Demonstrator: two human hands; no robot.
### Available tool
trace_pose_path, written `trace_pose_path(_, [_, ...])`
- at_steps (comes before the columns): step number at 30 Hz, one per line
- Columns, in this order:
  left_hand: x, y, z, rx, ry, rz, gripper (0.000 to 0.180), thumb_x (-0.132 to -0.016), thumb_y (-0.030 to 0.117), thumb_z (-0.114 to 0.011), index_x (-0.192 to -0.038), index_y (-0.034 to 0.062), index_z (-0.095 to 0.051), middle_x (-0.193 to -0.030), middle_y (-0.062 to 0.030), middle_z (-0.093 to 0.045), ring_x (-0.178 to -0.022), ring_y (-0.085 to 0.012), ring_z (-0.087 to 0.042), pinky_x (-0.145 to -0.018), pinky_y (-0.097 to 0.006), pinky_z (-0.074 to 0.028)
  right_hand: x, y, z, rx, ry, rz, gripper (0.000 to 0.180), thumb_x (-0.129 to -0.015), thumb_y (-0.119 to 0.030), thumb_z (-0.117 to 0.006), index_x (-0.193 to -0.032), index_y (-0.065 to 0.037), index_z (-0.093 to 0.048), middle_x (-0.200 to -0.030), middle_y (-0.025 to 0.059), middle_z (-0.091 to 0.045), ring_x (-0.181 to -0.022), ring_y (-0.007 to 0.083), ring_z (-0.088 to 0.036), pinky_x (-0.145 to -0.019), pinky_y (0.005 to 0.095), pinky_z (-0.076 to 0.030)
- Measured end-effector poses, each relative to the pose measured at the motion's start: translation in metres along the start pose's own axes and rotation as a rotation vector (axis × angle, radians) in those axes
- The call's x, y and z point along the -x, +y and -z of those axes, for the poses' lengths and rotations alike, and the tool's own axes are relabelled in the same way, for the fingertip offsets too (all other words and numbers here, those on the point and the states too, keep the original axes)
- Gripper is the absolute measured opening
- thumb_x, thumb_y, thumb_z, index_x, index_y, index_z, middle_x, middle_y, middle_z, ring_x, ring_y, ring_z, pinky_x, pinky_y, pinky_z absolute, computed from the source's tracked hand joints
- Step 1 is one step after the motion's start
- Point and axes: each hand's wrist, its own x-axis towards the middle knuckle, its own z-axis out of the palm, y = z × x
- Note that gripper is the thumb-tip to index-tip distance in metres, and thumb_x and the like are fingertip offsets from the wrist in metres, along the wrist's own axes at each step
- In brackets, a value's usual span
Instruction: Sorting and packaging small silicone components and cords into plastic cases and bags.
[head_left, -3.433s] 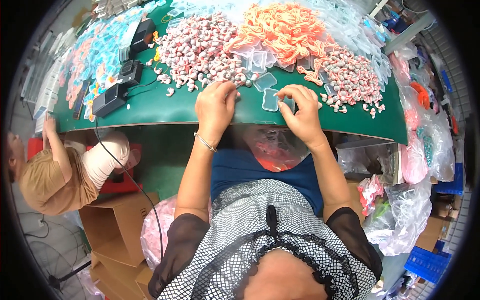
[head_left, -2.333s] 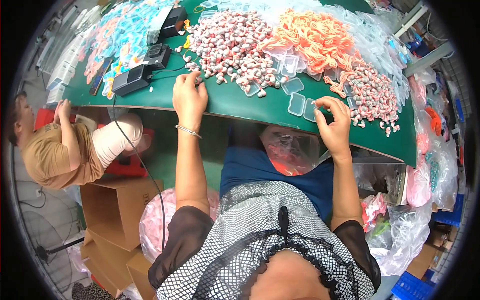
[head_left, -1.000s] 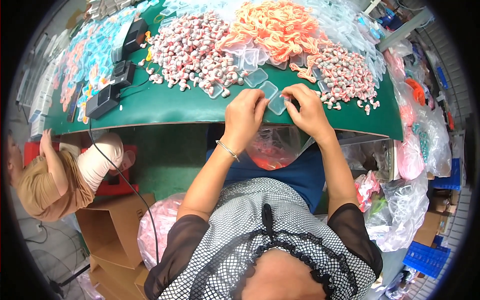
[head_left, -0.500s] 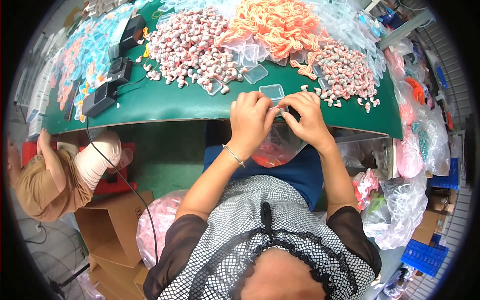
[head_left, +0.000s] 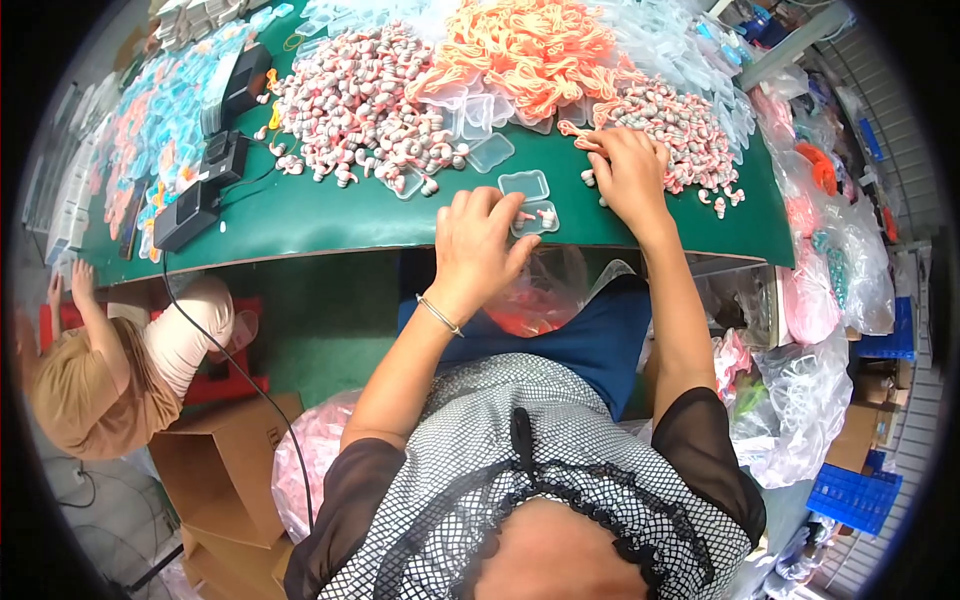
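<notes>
At the front edge of the table, my left hand (head_left: pixel 478 238) has its thumb and index finger around the left end of a small clear plastic box (head_left: pixel 549 221). The box lies open, and small grey-and-pink striped curled pieces (head_left: pixel 546 216) sit inside; its clear lid (head_left: pixel 525 184) is folded out on the far side. Farther right, my right hand (head_left: pixel 632 178) has its fingertips on a looped bundle of orange cord (head_left: pixel 577 131), beside the right heap of striped pieces (head_left: pixel 675 128). The fingers partly hide the cord.
A large heap of striped pieces (head_left: pixel 350 100) and an orange cord heap (head_left: pixel 520 55) cover the far table. Empty clear boxes (head_left: pixel 490 153) lie before them. Black devices (head_left: pixel 187 215) with a cable stand left. Another person (head_left: pixel 95 370) sits at the left; plastic bags (head_left: pixel 800 410) are at right.
My hands have moved apart from where they met over the table edge. The left is now at the box, whose contents have come into view; the right has reached out to the orange cord.
</notes>
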Motion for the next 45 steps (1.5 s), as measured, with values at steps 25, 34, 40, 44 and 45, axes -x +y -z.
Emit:
trace_pose_path(25, [-0.006, -0.009, 0.003, 0.132, -0.071, 0.072, 0.046, -0.069, 0.026, -0.084, -0.110, 0.0123, -0.068, -0.100, -0.0028, -0.065, -0.096, -0.0269, -0.058, -0.081, -0.040, -0.044, 0.024, -0.056, 0.011, -0.433, -0.218, 0.278, 0.013, -0.082, -0.009, -0.071, -0.094, -0.012, -0.071, -0.091, 0.0024, -0.065, -0.091, 0.0221, -0.062, -0.092, 0.0421, -0.038])
trace_pose_path(34, [-0.005, -0.008, 0.004, 0.112, -0.068, 0.066, 0.045, -0.069, 0.027, -0.084, -0.109, 0.0122, -0.067, -0.099, -0.0022, -0.064, -0.095, -0.0270, -0.058, -0.081, -0.041, -0.044, 0.015, -0.049, 0.009, -0.368, -0.175, 0.154, 0.021, -0.085, -0.014, -0.069, -0.105, -0.012, -0.071, -0.102, 0.0055, -0.063, -0.100, 0.0261, -0.059, -0.092, 0.0426, -0.039])
trace_pose_path(40, [-0.005, -0.008, 0.005, 0.111, -0.083, 0.065, 0.050, -0.069, 0.027, -0.084, -0.113, 0.0124, -0.065, -0.099, -0.0021, -0.064, -0.094, -0.0272, -0.057, -0.080, -0.041, -0.044, 0.006, -0.040, -0.004, -0.285, -0.293, 0.121, 0.022, -0.088, -0.015, -0.068, -0.109, -0.009, -0.067, -0.106, 0.0074, -0.064, -0.105, 0.0257, -0.058, -0.096, 0.0406, -0.035])
trace_pose_path(44, [-0.006, -0.002, 0.010, 0.211, -0.078, 0.145, 0.059, -0.068, 0.025, -0.085, -0.120, 0.0116, -0.061, -0.095, -0.0044, -0.062, -0.094, -0.0273, -0.057, -0.081, -0.041, -0.042, 0.010, -0.045, 0.004, -0.579, -0.212, 0.014, 0.018, -0.084, -0.008, -0.073, -0.101, -0.005, -0.068, -0.098, 0.0118, -0.064, -0.089, 0.0319, -0.065, -0.082, 0.0406, -0.050])
trace_pose_path(45, [-0.006, -0.002, 0.010, 0.220, -0.075, 0.154, 0.062, -0.068, 0.025, -0.085, -0.123, 0.0122, -0.059, -0.096, -0.0048, -0.062, -0.094, -0.0274, -0.057, -0.081, -0.042, -0.042, 0.012, -0.043, 0.004, -0.589, -0.177, 0.075, 0.017, -0.085, -0.007, -0.072, -0.101, -0.002, -0.067, -0.098, 0.0142, -0.065, -0.085, 0.0336, -0.066, -0.076, 0.0393, -0.053])
